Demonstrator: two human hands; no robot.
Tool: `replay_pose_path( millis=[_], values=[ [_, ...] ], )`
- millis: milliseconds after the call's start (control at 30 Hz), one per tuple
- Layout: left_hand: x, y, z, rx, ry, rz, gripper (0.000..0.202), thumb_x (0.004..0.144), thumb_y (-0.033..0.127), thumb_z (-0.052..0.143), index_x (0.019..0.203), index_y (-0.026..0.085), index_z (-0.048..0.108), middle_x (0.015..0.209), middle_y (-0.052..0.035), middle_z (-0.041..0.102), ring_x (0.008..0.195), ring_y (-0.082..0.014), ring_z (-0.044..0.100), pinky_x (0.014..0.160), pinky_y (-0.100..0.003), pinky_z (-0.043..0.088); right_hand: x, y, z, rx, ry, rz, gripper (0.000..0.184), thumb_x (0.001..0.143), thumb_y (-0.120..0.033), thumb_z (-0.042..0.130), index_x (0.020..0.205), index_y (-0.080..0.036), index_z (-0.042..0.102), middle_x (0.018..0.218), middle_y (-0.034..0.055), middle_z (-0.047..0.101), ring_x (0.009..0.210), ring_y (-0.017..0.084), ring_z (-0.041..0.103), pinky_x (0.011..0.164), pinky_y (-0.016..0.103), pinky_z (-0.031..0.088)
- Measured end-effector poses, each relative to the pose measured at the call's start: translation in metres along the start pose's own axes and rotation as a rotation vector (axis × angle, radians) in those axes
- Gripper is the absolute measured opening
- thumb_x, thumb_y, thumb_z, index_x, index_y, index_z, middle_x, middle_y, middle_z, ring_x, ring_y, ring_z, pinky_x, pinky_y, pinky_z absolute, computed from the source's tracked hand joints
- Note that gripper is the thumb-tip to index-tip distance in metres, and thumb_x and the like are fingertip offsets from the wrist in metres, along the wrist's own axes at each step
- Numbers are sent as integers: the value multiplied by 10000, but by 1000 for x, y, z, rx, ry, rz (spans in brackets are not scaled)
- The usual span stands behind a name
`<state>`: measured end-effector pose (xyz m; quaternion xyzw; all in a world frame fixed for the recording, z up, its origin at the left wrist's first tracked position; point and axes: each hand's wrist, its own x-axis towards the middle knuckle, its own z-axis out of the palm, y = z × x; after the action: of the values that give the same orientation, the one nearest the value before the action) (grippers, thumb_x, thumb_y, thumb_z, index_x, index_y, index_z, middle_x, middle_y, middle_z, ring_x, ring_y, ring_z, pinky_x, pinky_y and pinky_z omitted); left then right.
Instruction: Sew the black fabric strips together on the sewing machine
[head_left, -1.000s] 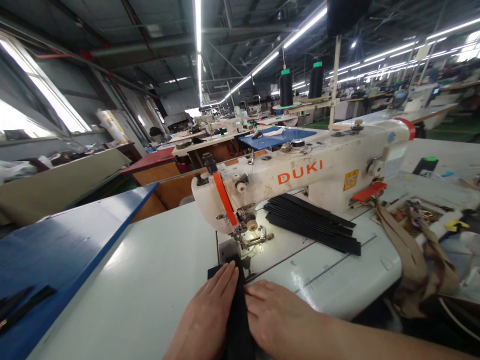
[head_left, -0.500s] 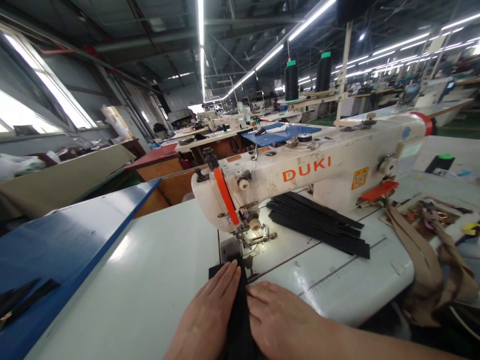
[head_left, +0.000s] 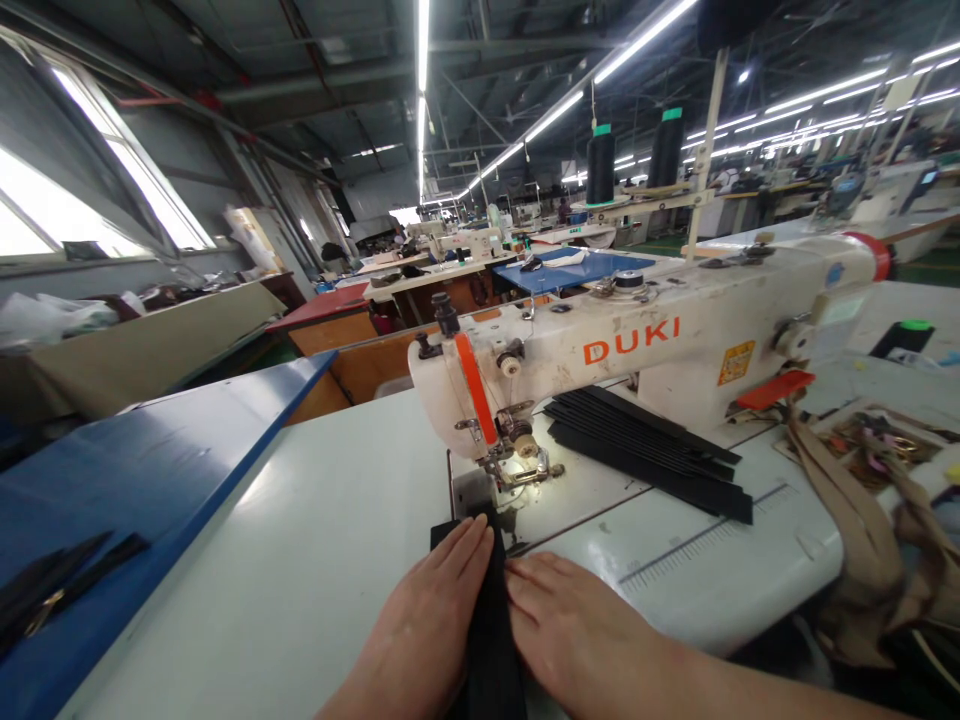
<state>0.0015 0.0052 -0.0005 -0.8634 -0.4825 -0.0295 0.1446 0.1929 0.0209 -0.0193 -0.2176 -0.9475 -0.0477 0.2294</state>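
Note:
A black fabric strip [head_left: 491, 640] runs lengthwise toward me from the sewing machine [head_left: 637, 340], its far end at the presser foot and needle area [head_left: 517, 475]. My left hand [head_left: 427, 610] lies flat on its left side, fingers stretched forward and together, tips just short of the machine head. A black piece [head_left: 442, 535] sticks out left of those fingers. Along the strip's right edge rests my right hand [head_left: 577, 625], fingers extended and tips touching the edge. My right thumb is hidden. The machine's lamp lights the needle plate.
Several black strips [head_left: 645, 450] lie fanned under the machine arm. Tan straps [head_left: 847, 540] hang by a tray of small parts [head_left: 885, 430] at right. A blue table [head_left: 180, 430] adjoins on the left, with black pieces [head_left: 67, 580] on it. Thread cones [head_left: 600, 165] stand behind.
The camera has turned slightly left, so everything sits a little farther right in view. Both hands stay in nearly the same place on the strip.

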Motion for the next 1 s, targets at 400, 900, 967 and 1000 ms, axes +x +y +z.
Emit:
replay_pose_path(
  millis=[400, 900, 967, 1000],
  values=[
    [12, -1, -14, -96, 5, -26, 497, 774, 4, 402, 1212, 100, 616, 1254, -127, 637, 1153, -209, 606, 999, -342, 473, 21, 18, -5, -45, -59, -31, 129, 896, -152, 583, 1007, -101, 623, 1027, 90, 657, 988, 215, 579, 920, 337, 442],
    [26, -4, 6, -198, 126, -72, 378, 872, 88, 430, 1202, 138, 606, 1274, -130, 620, 1187, -233, 580, 987, -373, 495, 26, 50, -4, -103, -89, -186, 110, 909, -135, 528, 938, -103, 629, 983, 113, 656, 915, 228, 587, 888, 350, 465],
    [31, -6, 8, -197, 134, -70, 364, 878, 95, 424, 1186, 130, 614, 1261, -137, 627, 1175, -240, 589, 981, -378, 500, 27, 55, -5, -105, -103, -176, 99, 909, -138, 538, 934, -107, 628, 986, 113, 654, 921, 228, 586, 884, 348, 466],
    [33, -7, 9, -199, 139, -67, 358, 882, 101, 422, 1180, 132, 617, 1255, -137, 630, 1172, -240, 592, 980, -378, 501, 27, 56, -5, -102, -109, -173, 95, 910, -141, 542, 933, -108, 628, 983, 111, 653, 922, 228, 585, 884, 348, 466]
  ],
)
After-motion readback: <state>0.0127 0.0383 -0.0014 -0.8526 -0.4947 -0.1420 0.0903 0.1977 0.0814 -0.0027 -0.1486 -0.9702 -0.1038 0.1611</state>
